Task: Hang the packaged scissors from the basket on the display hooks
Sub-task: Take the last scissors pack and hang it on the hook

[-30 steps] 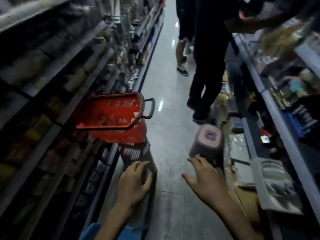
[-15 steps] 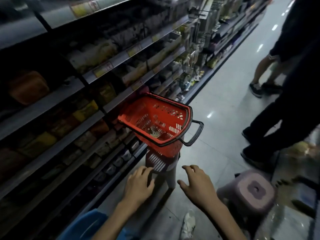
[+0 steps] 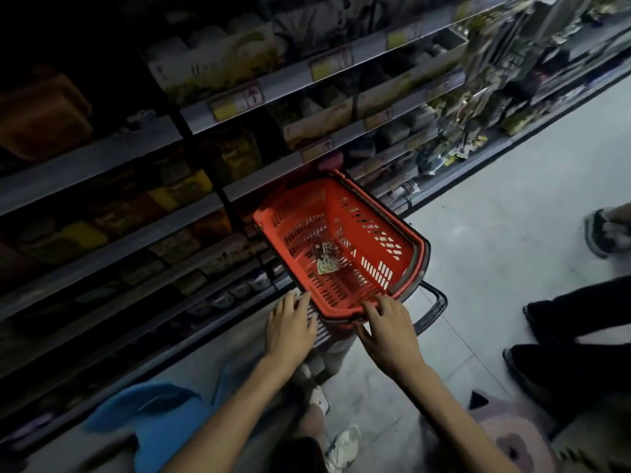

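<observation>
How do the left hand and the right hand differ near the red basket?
The right hand reaches the near rim of the red basket with its fingertips; the left hand is outside it, by the near left corner. The left hand points straight ahead; the right hand angles left. Both are open and hold nothing.

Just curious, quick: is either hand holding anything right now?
Left hand: open, fingers straight beside the red basket, holding nothing.
Right hand: open, fingers spread at the basket rim.

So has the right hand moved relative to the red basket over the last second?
Yes. The right hand has moved forward to the red basket: it was clear of it earlier, and its fingers now reach the near rim.
</observation>
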Demonstrator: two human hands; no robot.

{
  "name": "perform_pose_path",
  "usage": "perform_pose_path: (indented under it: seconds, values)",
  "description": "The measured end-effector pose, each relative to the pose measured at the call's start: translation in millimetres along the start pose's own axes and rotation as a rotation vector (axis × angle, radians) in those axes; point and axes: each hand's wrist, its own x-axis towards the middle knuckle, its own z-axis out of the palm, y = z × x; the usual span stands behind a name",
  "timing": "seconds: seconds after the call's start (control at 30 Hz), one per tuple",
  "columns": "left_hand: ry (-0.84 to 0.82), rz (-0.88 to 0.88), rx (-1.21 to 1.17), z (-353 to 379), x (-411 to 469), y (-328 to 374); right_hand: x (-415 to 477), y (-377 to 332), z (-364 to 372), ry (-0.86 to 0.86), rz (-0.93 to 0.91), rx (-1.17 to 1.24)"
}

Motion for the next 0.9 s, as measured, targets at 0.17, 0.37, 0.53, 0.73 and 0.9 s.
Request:
perform_pose_path:
  seconds: [0.17, 0.37, 0.53, 0.73, 0.9]
  values:
    - [-0.018, -0.104, -0.001, 20, 56, 7, 30, 15, 21, -0.052, -0.075, -0.092]
    - [0.031, -0.213, -0.014, 38, 89, 10, 63, 17, 15, -0.124, -0.067, -0.17]
    - [0.042, -0.367, 0.02, 50, 108, 21, 133, 22, 18, -0.31, -0.126, -0.12]
    - [0.066, -0.486, 0.004, 66, 123, 32, 241, 38, 80, -0.597, -0.177, -0.114]
    - [0.069, -0.538, 0.022, 79, 127, 35, 298, 47, 165, -0.675, -0.367, -0.333]
